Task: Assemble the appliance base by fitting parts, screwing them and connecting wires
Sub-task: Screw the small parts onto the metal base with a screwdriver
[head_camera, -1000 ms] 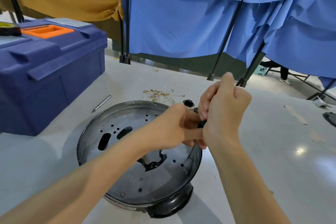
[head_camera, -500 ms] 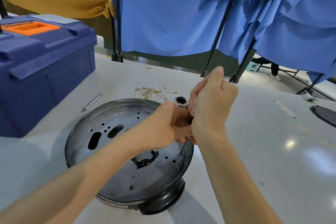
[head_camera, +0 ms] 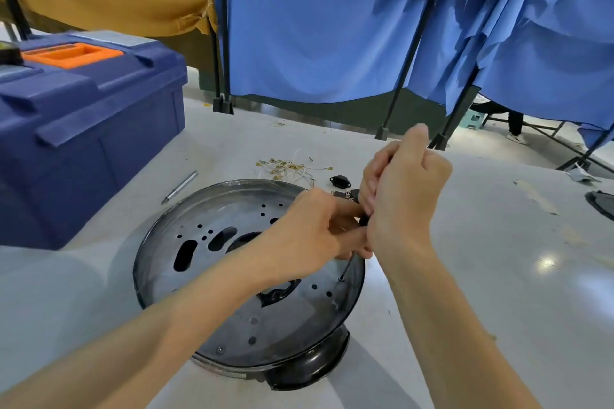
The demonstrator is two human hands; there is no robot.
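Right hand (head_camera: 403, 196) fisted, knuckles up, wrapped round the black handle of a screwdriver (head_camera: 348, 266). Left hand (head_camera: 309, 229) comes in from the left, thumb and fingers pinching the driver just under the right fist.

Both forearms cross the appliance base (head_camera: 212, 319), a round perforated metal plate on a black housing, set on the white table (head_camera: 498, 276). Thin shaft slants down to a screw (head_camera: 340, 279) near the plate's right rim.

Handle almost wholly hidden; left fingertip contact partly masked by the right hand. Left forearm covers part of the plate's centre opening.

Open tabletop right of the base. Blue toolbox (head_camera: 86, 129) near on the left, cut off by the frame. Past the far rim: tangle of terminal wires (head_camera: 285, 166), small black part (head_camera: 339, 180).
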